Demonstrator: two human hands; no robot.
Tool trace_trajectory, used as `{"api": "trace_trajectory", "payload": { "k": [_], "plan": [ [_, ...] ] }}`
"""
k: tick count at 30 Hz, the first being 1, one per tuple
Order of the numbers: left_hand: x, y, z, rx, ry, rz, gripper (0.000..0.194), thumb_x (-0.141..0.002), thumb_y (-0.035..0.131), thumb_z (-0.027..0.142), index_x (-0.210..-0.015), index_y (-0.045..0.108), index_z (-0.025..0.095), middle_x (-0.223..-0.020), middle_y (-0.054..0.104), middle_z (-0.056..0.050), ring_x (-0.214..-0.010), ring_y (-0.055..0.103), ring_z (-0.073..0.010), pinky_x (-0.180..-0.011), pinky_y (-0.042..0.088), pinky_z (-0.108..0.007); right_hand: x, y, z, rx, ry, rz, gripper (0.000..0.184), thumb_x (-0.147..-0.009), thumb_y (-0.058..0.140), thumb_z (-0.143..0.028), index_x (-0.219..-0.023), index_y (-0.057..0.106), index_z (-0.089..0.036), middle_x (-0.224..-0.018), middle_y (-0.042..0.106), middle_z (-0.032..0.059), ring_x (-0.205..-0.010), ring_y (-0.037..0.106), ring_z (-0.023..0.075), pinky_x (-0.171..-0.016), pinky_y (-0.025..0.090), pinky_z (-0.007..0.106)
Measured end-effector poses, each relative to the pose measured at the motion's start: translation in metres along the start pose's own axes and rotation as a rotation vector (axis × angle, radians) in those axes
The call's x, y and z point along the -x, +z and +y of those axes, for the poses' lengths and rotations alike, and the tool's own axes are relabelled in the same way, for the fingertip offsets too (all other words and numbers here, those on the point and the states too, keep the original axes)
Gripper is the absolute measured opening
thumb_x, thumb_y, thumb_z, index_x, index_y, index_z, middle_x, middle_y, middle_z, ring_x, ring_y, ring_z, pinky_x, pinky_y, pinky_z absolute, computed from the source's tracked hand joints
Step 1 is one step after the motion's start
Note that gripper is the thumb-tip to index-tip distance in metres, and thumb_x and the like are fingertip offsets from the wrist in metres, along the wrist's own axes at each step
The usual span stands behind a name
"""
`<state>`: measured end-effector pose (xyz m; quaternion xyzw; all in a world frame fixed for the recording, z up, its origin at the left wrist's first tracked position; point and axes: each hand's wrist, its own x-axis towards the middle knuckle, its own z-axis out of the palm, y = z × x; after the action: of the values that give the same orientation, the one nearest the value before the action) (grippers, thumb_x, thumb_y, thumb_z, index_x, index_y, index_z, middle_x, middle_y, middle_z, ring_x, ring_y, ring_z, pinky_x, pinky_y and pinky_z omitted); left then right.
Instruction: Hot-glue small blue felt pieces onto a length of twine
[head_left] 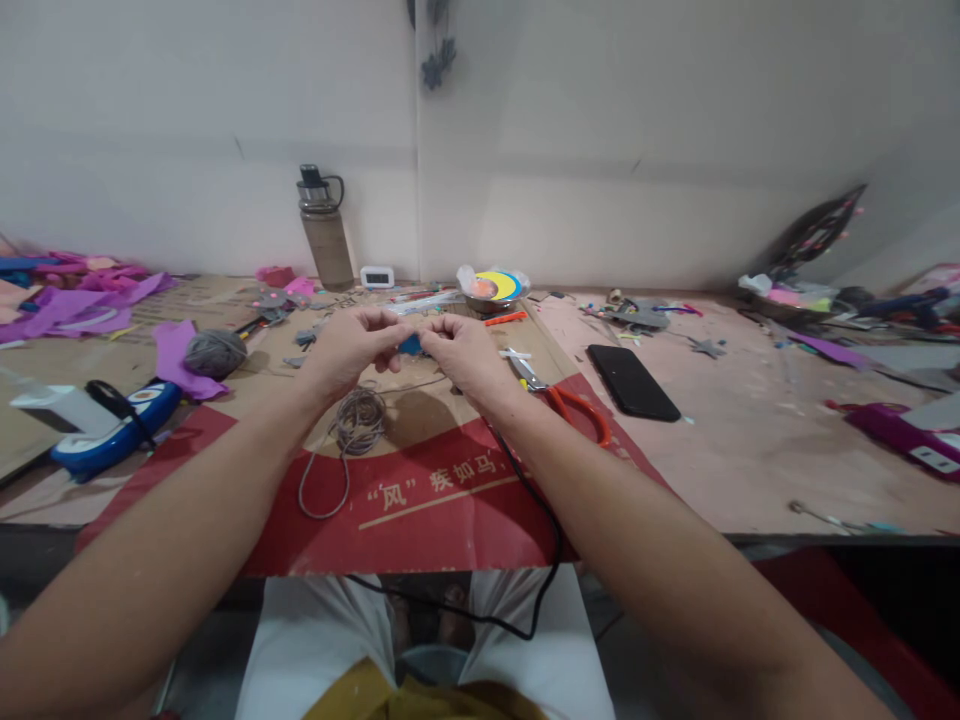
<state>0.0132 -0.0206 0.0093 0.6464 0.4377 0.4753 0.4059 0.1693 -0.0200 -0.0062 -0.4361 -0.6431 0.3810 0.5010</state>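
Over the middle of the table, my left hand (367,345) and my right hand (457,350) meet with their fingertips pinched close together. A small blue piece (410,345) shows between them; its kind is too small to make out, and the fingers cover most of it. Below my hands lies a loose coil of grey cord (360,420), with one loop spread on the red printed sheet (450,510). A strand of cord runs from the coil toward my right hand. Beside my right forearm rest scissors with orange handles (577,410).
A black phone (634,382) lies right of the scissors. At the back stand a water bottle (326,240), a small white clock (377,277) and a metal bowl (493,300). A grey yarn ball (215,353) and a blue power strip (116,435) are at left. A black cable (551,540) hangs over the front edge.
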Motion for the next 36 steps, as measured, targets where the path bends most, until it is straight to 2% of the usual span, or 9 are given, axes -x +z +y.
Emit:
{"api": "trace_trajectory", "payload": {
  "k": [4, 8, 12, 17, 21, 27, 29, 31, 36],
  "plan": [
    [0.001, 0.002, -0.001, -0.040, 0.014, 0.037, 0.017, -0.075, 0.068, 0.030, -0.068, 0.063, 0.016, -0.046, 0.054, 0.002, -0.039, 0.047, -0.0069, -0.041, 0.033, -0.020, 0.003, 0.001, -0.003, -0.011, -0.005, -0.020, 0.020, -0.077, 0.059, -0.028, -0.063, 0.049, -0.019, -0.058, 0.042, -0.0057, -0.054, 0.032, 0.0076, -0.051, 0.026, 0.025],
    [-0.002, 0.001, -0.004, 0.088, -0.045, -0.008, 0.020, -0.074, 0.070, 0.033, -0.066, 0.062, 0.016, -0.048, 0.055, 0.001, -0.039, 0.048, -0.0076, -0.039, 0.032, -0.020, 0.001, 0.002, 0.000, -0.038, 0.014, -0.023, 0.016, -0.077, 0.058, -0.026, -0.064, 0.051, -0.019, -0.060, 0.044, -0.0049, -0.055, 0.034, 0.0076, -0.052, 0.027, 0.025],
    [-0.003, -0.002, -0.003, 0.196, -0.096, -0.047, 0.026, -0.079, 0.066, 0.040, -0.073, 0.066, 0.015, -0.053, 0.060, -0.002, -0.043, 0.053, -0.0092, -0.039, 0.034, -0.020, -0.005, 0.001, 0.008, -0.087, 0.031, -0.016, 0.017, -0.077, 0.057, -0.026, -0.063, 0.050, -0.019, -0.061, 0.043, -0.0043, -0.055, 0.035, 0.0076, -0.051, 0.028, 0.024],
    [-0.003, -0.002, -0.004, 0.139, -0.082, -0.058, 0.018, -0.074, 0.073, 0.032, -0.075, 0.067, 0.015, -0.051, 0.059, 0.000, -0.042, 0.051, -0.0070, -0.041, 0.035, -0.018, -0.008, 0.001, 0.012, -0.144, 0.068, -0.013, 0.020, -0.077, 0.057, -0.028, -0.062, 0.048, -0.020, -0.061, 0.042, -0.0044, -0.055, 0.033, 0.0077, -0.050, 0.027, 0.024],
    [-0.004, -0.001, -0.005, 0.156, -0.099, -0.053, 0.017, -0.075, 0.072, 0.030, -0.071, 0.064, 0.015, -0.049, 0.057, 0.000, -0.040, 0.048, -0.0064, -0.039, 0.033, -0.017, -0.005, 0.001, 0.009, -0.195, 0.098, -0.020, 0.022, -0.078, 0.057, -0.027, -0.061, 0.045, -0.020, -0.059, 0.038, -0.0053, -0.053, 0.030, 0.0067, -0.049, 0.024, 0.024],
    [-0.004, -0.002, -0.003, 0.255, -0.134, -0.027, 0.038, -0.082, 0.060, 0.051, -0.074, 0.064, 0.013, -0.068, 0.063, -0.005, -0.045, 0.051, -0.0075, -0.036, 0.028, -0.018, -0.004, -0.003, 0.011, -0.206, 0.126, -0.028, 0.025, -0.079, 0.057, -0.032, -0.061, 0.045, -0.020, -0.055, 0.036, -0.0064, -0.049, 0.027, 0.0065, -0.047, 0.020, 0.025],
    [-0.005, -0.003, -0.003, 0.181, -0.106, -0.015, 0.039, -0.081, 0.062, 0.052, -0.073, 0.066, 0.013, -0.067, 0.062, -0.005, -0.050, 0.051, -0.0079, -0.037, 0.028, -0.018, -0.005, -0.005, 0.014, -0.157, 0.098, -0.028, 0.023, -0.079, 0.058, -0.032, -0.062, 0.047, -0.020, -0.055, 0.039, -0.0059, -0.049, 0.028, 0.0070, -0.047, 0.021, 0.025],
    [-0.005, -0.005, -0.005, 0.044, -0.055, -0.009, 0.032, -0.076, 0.069, 0.046, -0.074, 0.069, 0.015, -0.066, 0.061, -0.003, -0.054, 0.050, -0.0083, -0.041, 0.030, -0.017, -0.006, -0.006, 0.015, -0.098, 0.059, -0.027, 0.021, -0.078, 0.058, -0.030, -0.062, 0.049, -0.020, -0.057, 0.042, -0.0051, -0.050, 0.031, 0.0076, -0.048, 0.023, 0.025],
    [-0.002, -0.004, -0.005, -0.206, 0.054, -0.061, 0.022, -0.071, 0.072, 0.035, -0.084, 0.073, 0.018, -0.069, 0.066, -0.002, -0.049, 0.046, -0.0073, -0.044, 0.036, -0.019, -0.001, -0.005, 0.010, 0.018, -0.010, -0.011, 0.014, -0.075, 0.060, -0.030, -0.069, 0.054, -0.019, -0.061, 0.048, -0.0041, -0.055, 0.036, 0.0086, -0.050, 0.027, 0.025]
  ]
}}
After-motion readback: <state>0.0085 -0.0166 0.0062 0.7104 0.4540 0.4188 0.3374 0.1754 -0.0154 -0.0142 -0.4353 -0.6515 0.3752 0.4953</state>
